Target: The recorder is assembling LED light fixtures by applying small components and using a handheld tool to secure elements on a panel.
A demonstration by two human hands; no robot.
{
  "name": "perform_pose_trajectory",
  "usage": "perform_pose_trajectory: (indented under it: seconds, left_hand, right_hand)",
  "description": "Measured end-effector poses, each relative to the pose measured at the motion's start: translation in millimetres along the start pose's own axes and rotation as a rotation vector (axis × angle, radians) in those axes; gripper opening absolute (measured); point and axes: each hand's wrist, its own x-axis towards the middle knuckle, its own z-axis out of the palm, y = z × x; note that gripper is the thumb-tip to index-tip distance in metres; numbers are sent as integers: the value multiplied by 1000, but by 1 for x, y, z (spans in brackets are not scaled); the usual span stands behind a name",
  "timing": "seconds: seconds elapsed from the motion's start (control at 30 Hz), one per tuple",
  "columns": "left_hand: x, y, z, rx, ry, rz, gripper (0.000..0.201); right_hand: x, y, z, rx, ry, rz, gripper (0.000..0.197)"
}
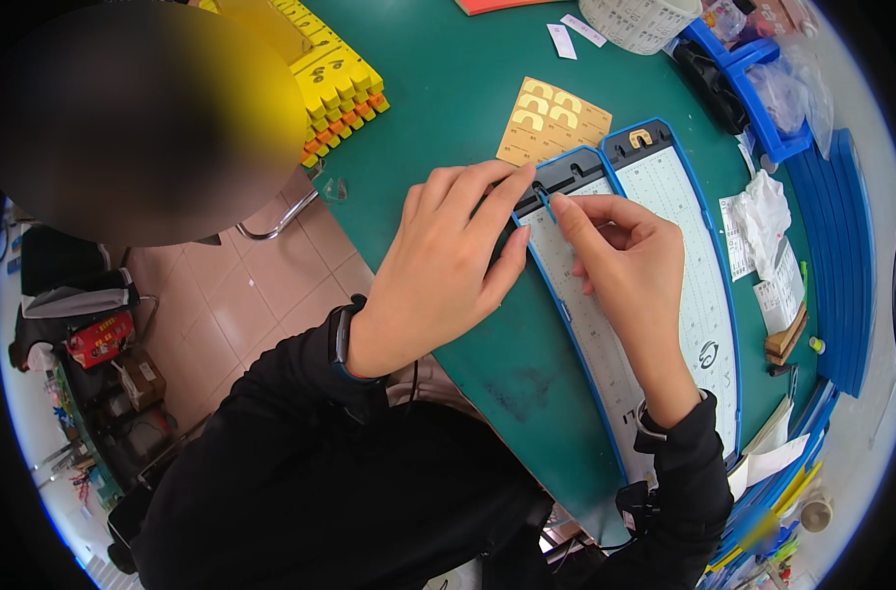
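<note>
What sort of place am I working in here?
Probably an assembly workshop: there's a green work table, blue-edged panels laid out on it, and stacked yellow parts.

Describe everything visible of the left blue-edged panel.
The left panel is long and narrow, with a white printed face, blue rim and black, notched far end; it looks like plastic. It lies slanting on the green table, beside a similar panel. The left hand seems to touch its far end; the right hand covers part of it.
</note>
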Motion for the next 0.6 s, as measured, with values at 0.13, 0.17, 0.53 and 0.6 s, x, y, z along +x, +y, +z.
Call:
perform_pose_trajectory:
  seconds: [0.13, 0.17, 0.53, 0.6]
  left_hand:
    - [-1, 1, 2, 7, 2, 1, 42]
    - [-1, 2, 1, 9, 1, 5, 42]
    - [3, 6, -6, 173, -89, 146, 39]
    - [4, 4, -9, 127, -138, 179, 42]
  right_hand:
    - [-1, 1, -1, -23, 12, -21, 23]
    - [-2, 1, -1, -41, 16, -26, 23]
    - [-76, 21, -41, -469, 186, -199, 8]
    - [-99, 31, -62, -551, 169, -229, 11]
